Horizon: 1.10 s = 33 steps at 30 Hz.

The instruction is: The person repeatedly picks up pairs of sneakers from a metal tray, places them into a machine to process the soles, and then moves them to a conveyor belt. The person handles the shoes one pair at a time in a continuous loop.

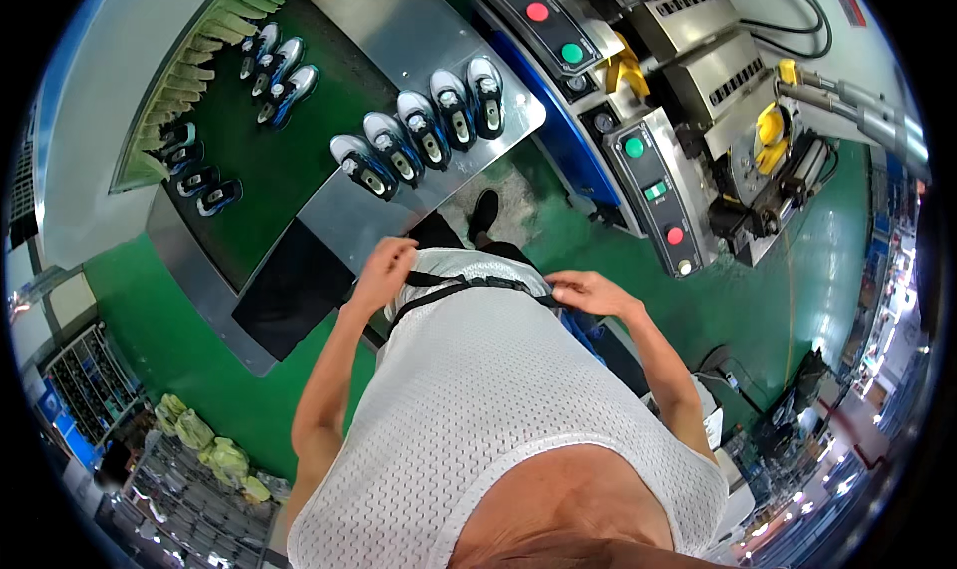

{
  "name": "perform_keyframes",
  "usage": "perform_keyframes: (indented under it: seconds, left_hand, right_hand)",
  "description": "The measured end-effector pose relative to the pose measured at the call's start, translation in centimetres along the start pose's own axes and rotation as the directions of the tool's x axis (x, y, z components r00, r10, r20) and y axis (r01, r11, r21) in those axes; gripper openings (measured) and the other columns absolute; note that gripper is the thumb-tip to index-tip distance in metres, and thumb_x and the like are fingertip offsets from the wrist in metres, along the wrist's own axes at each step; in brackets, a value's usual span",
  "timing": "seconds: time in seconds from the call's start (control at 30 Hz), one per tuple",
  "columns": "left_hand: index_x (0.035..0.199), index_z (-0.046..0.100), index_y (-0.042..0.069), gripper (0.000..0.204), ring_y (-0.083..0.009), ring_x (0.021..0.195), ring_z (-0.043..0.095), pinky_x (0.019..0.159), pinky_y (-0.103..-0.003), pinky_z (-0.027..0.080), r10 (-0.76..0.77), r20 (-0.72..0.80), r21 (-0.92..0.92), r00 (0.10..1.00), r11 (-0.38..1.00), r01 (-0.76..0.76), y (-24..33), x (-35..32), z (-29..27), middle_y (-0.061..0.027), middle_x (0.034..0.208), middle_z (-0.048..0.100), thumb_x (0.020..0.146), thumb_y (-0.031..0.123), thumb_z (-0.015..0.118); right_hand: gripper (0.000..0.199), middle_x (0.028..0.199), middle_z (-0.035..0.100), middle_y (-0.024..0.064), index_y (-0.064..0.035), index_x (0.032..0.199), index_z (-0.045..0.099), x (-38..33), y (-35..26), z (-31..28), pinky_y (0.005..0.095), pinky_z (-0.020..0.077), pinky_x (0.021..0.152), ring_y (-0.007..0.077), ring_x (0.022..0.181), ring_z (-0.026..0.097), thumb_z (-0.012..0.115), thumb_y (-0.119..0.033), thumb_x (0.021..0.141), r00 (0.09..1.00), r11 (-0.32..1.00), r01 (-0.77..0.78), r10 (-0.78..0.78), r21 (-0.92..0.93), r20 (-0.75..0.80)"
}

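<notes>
Fingers of both hands pinch the black apron strap at the waist.

The left hand [384, 270] curls shut on the black apron strap [469, 283] (it crosses the white mesh shirt [478, 389]), and the right hand [588, 292] grips its other end. Beyond, six shoes [424, 130] stand in a row on the steel desk [399, 30], with more shoes on the green belt [269, 160] farther off.
</notes>
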<state>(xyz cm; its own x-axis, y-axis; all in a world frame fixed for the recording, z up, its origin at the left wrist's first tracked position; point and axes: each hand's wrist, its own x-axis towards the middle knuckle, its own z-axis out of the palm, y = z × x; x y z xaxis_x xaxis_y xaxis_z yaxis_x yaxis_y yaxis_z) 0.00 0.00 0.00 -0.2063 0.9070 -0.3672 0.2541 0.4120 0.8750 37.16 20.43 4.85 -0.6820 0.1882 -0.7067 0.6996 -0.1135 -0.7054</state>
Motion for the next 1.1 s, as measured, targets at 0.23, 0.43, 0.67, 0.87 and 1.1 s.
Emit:
perform_keyframes:
  seconds: [0.23,0.43,0.67,0.87,1.1]
  left_hand:
    - [0.133,0.045,-0.005,0.067,-0.0213,0.086,0.061,0.073,-0.032,0.048,-0.415,-0.581,-0.325,0.701,0.907,0.268,-8.0,8.0,-4.7,-0.0154,0.102,0.063,0.093,0.046,0.059]
    - [0.137,0.034,-0.011,0.083,-0.0390,0.116,0.053,0.100,-0.044,0.039,-0.448,-0.578,-0.130,0.683,0.876,0.464,-13.9,19.0,-5.2,-0.0282,0.123,0.053,0.085,0.045,0.064]
    - [0.127,0.048,-0.002,0.057,-0.0392,0.107,0.055,0.091,-0.045,0.045,-0.051,-0.386,0.169,0.921,0.978,0.125,-12.7,17.1,-20.3,-0.0231,0.111,0.060,0.088,0.037,0.065]
    - [0.121,0.051,0.006,0.053,-0.0384,0.108,0.051,0.087,-0.049,0.046,0.172,-0.391,0.774,0.904,0.592,0.222,-10.8,25.8,-29.8,-0.0195,0.116,0.050,0.080,0.029,0.075]
    - [0.111,0.057,0.005,0.045,-0.0382,0.107,0.058,0.085,-0.046,0.052,-0.073,-0.259,0.799,0.963,0.545,0.256,-12.9,30.5,-31.6,-0.0176,0.115,0.055,0.074,0.019,0.079]
  right_hand:
    - [0.049,0.109,0.068,0.0187,0.0047,0.127,0.055,7.6,-4.2,-4.4,0.0337,0.0520,0.084,0.0240,0.098,0.067,0.061,-0.031,0.094,0.865,0.991,-0.020,-0.050,-0.135,-0.499]
    - [0.047,0.103,0.068,0.0122,0.0040,0.128,0.054,13.6,-9.0,-4.0,0.0309,0.0511,0.081,0.0173,0.093,0.064,0.057,-0.030,0.096,0.872,0.995,0.056,-0.087,-0.077,-0.483]
    - [0.043,0.097,0.067,0.0099,0.0058,0.124,0.055,11.1,-6.3,-0.4,0.0286,0.0519,0.072,0.0151,0.084,0.064,0.055,-0.028,0.097,0.796,0.967,-0.160,0.245,0.198,-0.554]
    - [0.040,0.099,0.068,0.0116,0.0058,0.120,0.057,10.1,-7.0,0.1,0.0302,0.0536,0.073,0.0167,0.087,0.066,0.056,-0.027,0.097,0.782,0.947,-0.249,0.321,0.204,-0.534]
    - [0.044,0.099,0.068,0.0138,0.0053,0.122,0.057,10.3,-13.6,-2.2,0.0299,0.0513,0.077,0.0172,0.091,0.065,0.057,-0.030,0.097,0.760,0.974,-0.202,0.221,0.102,-0.611]
